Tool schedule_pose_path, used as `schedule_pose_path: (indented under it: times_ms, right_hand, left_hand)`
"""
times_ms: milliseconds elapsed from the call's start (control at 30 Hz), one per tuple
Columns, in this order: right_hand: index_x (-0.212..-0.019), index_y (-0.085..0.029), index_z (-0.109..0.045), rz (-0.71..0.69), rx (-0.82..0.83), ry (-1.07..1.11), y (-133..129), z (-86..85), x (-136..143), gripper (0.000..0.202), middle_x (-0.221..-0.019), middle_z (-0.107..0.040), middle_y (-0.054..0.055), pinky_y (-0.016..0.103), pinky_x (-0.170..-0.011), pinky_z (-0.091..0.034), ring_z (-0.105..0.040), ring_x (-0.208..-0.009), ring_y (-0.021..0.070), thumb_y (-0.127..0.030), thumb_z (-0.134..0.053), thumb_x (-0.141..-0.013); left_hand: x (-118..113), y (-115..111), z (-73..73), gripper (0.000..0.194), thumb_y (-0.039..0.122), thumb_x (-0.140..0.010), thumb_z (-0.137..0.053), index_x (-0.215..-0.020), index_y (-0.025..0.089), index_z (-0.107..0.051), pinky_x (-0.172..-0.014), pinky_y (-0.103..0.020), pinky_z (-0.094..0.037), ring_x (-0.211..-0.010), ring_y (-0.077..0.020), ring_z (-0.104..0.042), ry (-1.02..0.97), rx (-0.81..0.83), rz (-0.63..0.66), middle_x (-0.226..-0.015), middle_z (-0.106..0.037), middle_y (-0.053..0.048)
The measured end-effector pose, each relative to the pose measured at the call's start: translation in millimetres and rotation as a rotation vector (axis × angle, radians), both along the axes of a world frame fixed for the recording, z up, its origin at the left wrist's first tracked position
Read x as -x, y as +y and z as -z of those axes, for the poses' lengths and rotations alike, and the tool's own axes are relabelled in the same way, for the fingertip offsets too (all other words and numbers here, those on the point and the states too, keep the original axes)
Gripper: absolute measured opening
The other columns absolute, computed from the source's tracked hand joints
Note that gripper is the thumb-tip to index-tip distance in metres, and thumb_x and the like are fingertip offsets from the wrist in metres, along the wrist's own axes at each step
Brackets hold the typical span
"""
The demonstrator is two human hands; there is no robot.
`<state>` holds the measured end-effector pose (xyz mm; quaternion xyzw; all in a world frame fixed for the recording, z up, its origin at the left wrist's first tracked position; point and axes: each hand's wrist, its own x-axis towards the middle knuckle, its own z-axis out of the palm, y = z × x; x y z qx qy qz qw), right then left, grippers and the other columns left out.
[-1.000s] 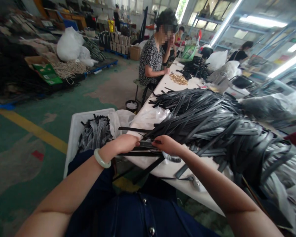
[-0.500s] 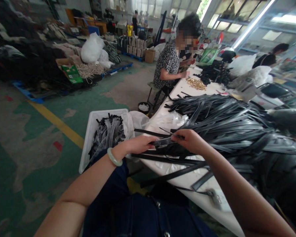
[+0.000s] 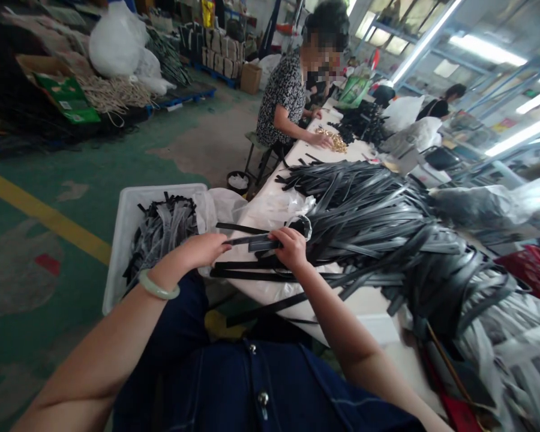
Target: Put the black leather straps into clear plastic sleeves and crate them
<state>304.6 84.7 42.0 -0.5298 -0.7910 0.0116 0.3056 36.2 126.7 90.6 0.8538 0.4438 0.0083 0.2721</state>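
Note:
Between my hands a black strap (image 3: 260, 244) is stretched out above the table's near edge. My left hand (image 3: 206, 249), with a pale green bangle (image 3: 158, 285) on its wrist, pinches one end. Closed on the other end is my right hand (image 3: 290, 247), its fingertips partly covering the strap. More loose black straps (image 3: 252, 273) lie just below, jutting over the edge. A large heap of black straps (image 3: 355, 210) spreads to the right of my right hand. A white plastic bin (image 3: 117, 240) with black strips and clear film stands left of my left hand.
The white table (image 3: 364, 327) runs away from me. A person in a patterned shirt (image 3: 281, 90) sits along it, one hand by small gold-coloured pieces (image 3: 335, 141). Clear plastic (image 3: 276, 207) lies near my hands. A small dark bucket (image 3: 238, 181) stands on the floor.
My view has swung to the right. My right hand has turned over the strap, and my hands are farther apart with the strap drawn straight between them. The seated person's hand has reached the gold-coloured pieces.

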Motion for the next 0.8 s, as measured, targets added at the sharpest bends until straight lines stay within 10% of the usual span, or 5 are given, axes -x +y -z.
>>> schedule_pose_path:
  times_ms: [500, 800]
  right_hand:
    - [-0.091, -0.018, -0.069, -0.28, 0.018, -0.008, -2.9, -53.9, 18.4, 0.036, -0.083, -0.067, 0.005, 0.03, -0.075, -0.045, -0.06, -0.078, 0.0195, -0.003, -0.05, -0.065]
    - [-0.093, -0.016, -0.069, -0.267, -0.096, -0.215, 2.4, -101.3, 77.9, 0.021, -0.081, -0.066, 0.007, 0.031, -0.071, -0.043, -0.058, -0.076, 0.0204, -0.009, -0.052, -0.082]
  left_hand:
    - [-14.0, -11.5, -38.4, 0.018, 0.024, -0.09, -0.049, -0.106, 0.022, -0.057, -0.074, -0.025, -0.043, -0.088, -0.019, -0.063, -0.193, -0.009, 0.279, -0.097, -0.067, -0.004]
    - [35.7, -19.4, -41.9, 0.037, 0.025, -0.094, -0.041, -0.131, 0.021, -0.045, -0.089, -0.031, -0.046, -0.109, -0.0225, -0.062, -0.21, -0.151, -0.016, -0.122, -0.064, -0.009]
